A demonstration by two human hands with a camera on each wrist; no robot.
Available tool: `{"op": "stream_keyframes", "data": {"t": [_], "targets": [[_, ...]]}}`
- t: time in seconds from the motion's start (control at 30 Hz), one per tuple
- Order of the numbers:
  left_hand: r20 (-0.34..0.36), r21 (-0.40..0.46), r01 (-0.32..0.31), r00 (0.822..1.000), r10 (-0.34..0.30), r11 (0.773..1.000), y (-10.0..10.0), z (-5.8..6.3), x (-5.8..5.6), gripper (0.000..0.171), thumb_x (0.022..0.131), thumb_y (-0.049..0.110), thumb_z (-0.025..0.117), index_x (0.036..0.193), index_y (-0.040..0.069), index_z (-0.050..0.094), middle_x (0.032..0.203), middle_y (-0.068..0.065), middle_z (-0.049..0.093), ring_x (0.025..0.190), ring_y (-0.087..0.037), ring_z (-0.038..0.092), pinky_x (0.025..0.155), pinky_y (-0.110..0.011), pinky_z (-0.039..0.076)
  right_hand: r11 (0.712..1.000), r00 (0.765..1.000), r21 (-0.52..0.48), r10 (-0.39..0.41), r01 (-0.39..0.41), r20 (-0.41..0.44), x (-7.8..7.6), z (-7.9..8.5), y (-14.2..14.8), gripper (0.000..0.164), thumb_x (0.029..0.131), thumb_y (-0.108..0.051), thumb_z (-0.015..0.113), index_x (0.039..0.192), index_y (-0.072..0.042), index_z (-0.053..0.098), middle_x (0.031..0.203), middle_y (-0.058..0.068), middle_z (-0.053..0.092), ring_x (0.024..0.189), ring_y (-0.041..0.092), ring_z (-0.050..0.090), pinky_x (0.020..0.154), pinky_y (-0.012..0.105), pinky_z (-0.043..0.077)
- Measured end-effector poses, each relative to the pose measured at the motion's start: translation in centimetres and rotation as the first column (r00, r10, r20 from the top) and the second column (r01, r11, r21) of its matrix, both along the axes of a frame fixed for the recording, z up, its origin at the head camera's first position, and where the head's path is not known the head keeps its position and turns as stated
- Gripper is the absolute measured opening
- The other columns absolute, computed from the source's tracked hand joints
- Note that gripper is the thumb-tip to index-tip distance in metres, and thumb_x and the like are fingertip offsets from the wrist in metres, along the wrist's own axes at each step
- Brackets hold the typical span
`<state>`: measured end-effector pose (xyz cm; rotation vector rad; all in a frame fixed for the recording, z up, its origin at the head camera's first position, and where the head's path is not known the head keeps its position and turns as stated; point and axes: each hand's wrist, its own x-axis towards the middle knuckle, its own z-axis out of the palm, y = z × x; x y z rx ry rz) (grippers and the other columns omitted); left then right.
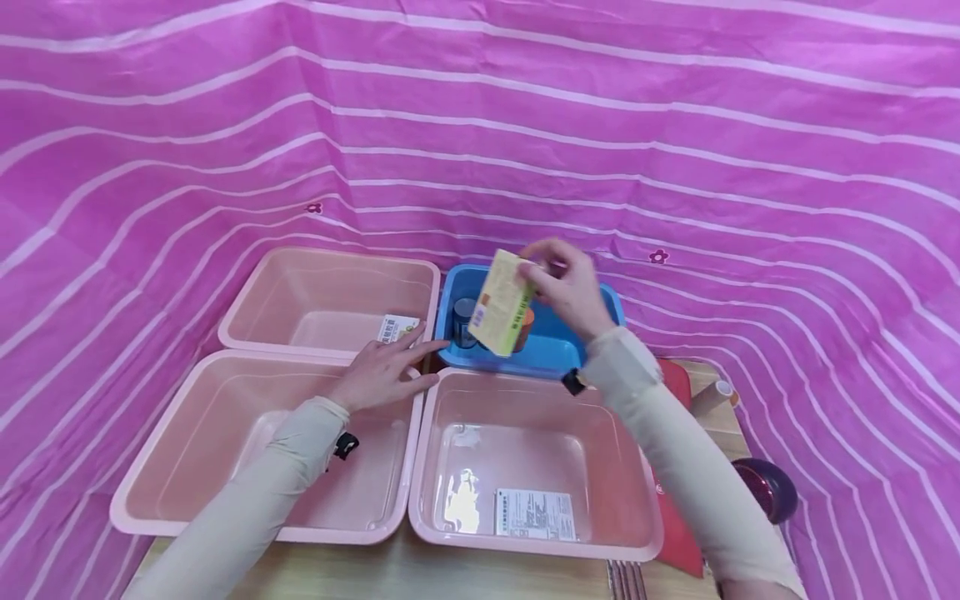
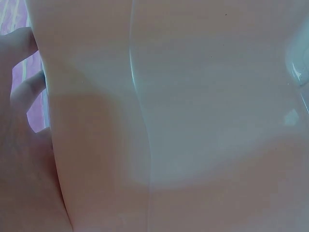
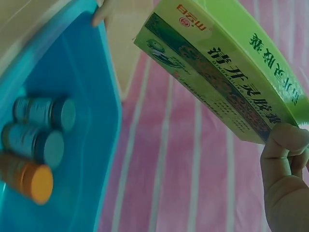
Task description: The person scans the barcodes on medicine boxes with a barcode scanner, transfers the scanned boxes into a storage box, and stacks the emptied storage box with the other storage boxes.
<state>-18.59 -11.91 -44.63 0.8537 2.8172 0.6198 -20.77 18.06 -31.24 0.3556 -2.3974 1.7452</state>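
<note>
My right hand (image 1: 567, 287) pinches a yellow-green medicine box (image 1: 497, 304) by one end, holding it tilted over the blue bin (image 1: 558, 346). In the right wrist view, the box (image 3: 212, 72) shows Chinese print, and thumb and fingers grip its lower right corner. Inside the blue bin stand two dark-capped bottles (image 3: 41, 113) and an orange-capped bottle (image 3: 29, 179). My left hand (image 1: 381, 372) rests with fingers extended over the rims where the bins meet, fingertips right at the blue bin's corner. The left wrist view is mostly pink bin wall (image 2: 207, 96).
Three pink bins surround the blue one: back left (image 1: 300, 287), front left (image 1: 187, 450) and front right (image 1: 615, 467). White boxes lie in the back-left (image 1: 397, 327) and front-right (image 1: 534, 514) bins. A fork (image 1: 626, 579), red item (image 1: 678, 533) and dark rounded object (image 1: 776, 492) are at right.
</note>
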Motion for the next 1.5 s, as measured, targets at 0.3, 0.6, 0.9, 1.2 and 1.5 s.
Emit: {"op": "stream_keyframes", "data": {"t": [0.3,0.6,0.9,1.2,1.5], "targets": [[-0.090,0.007,0.037,0.995,-0.036,0.999,0.3,0.2,0.3,0.065,0.099,0.056,0.058,0.158,0.034,0.041,0.166,-0.007,0.037,0.126,-0.028,0.065,0.092,-0.048,0.044,0.989,0.991,0.076,0.118,-0.123,0.061,-4.9,-1.4,-8.6,0.019,0.098,-0.017,0.069,0.116,-0.008,0.070,0.072,0.003,0.052,0.055,0.015,0.050,0.051,0.025,0.043],[-0.102,0.040,0.073,0.992,-0.068,0.997,1.1,-0.1,0.3,0.061,0.099,0.054,0.059,0.155,0.033,0.046,0.164,-0.016,0.037,0.145,-0.035,0.047,0.121,-0.062,0.023,0.960,0.974,0.213,0.147,-0.182,0.170,-6.8,-3.5,-12.1,0.023,0.104,-0.021,0.061,0.124,-0.010,0.066,0.082,0.016,0.064,0.061,0.025,0.058,0.059,0.037,0.052],[-0.083,0.022,0.078,0.994,-0.076,0.997,1.1,0.4,0.3,0.062,0.099,0.055,0.059,0.156,0.034,0.045,0.170,-0.013,0.025,0.132,-0.037,0.060,0.108,-0.065,0.039,0.934,0.973,0.308,0.121,-0.178,0.197,-4.9,-4.2,-9.4,0.030,0.104,-0.029,0.062,0.126,-0.009,0.066,0.100,0.015,0.070,0.083,0.029,0.069,0.070,0.035,0.057],[-0.084,0.019,0.074,0.994,-0.072,0.997,0.6,1.1,-0.4,0.063,0.100,0.055,0.057,0.158,0.035,0.041,0.169,-0.017,0.024,0.124,-0.036,0.066,0.108,-0.070,0.036,0.810,0.896,0.384,0.391,-0.443,0.210,3.6,-4.7,-4.1,0.019,0.101,-0.015,0.065,0.116,-0.006,0.072,0.100,0.011,0.073,0.079,0.022,0.068,0.073,0.029,0.059],[-0.047,0.012,0.064,0.997,-0.063,0.998,0.9,1.1,-0.3,0.065,0.099,0.057,0.058,0.158,0.037,0.040,0.171,-0.014,0.021,0.145,-0.039,0.045,0.113,-0.073,0.029,0.470,0.732,0.561,0.408,-0.681,0.546,10.0,-11.2,-2.0,0.020,0.092,-0.025,0.079,0.111,-0.026,0.075,0.087,-0.014,0.066,0.081,0.006,0.063,0.077,0.023,0.055]]}}
